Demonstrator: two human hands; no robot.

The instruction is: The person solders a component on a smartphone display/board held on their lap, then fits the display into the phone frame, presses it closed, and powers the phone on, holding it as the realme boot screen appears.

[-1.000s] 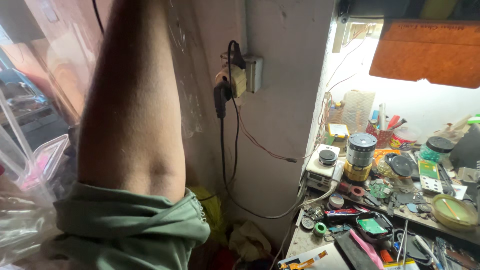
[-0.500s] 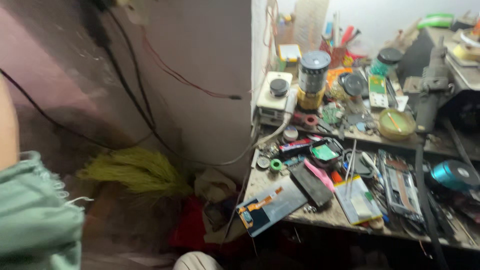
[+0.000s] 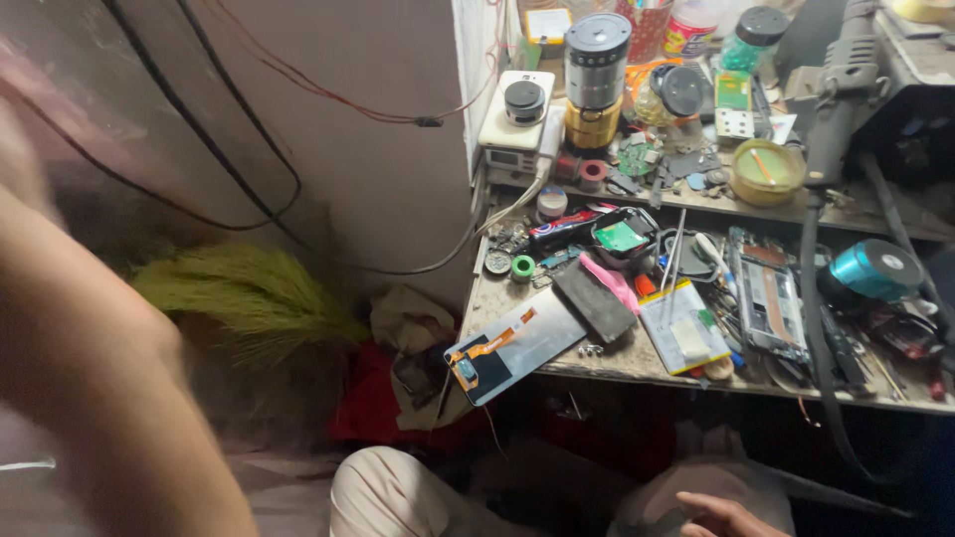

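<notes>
I see my right hand (image 3: 731,514) low, fingers loose, maybe holding nothing, below the messy workbench (image 3: 617,363).

Just above the right hand (image 3: 731,514) lies matt, light cloth — trouser fabric (image 3: 398,497). Farther up, the workbench (image 3: 607,358) looks rough and grimy, bearing a glossy glass phone screen (image 3: 517,348). Beyond — a shiny teal metal cylinder (image 3: 875,270) and ribbed steel canister (image 3: 595,50).
</notes>
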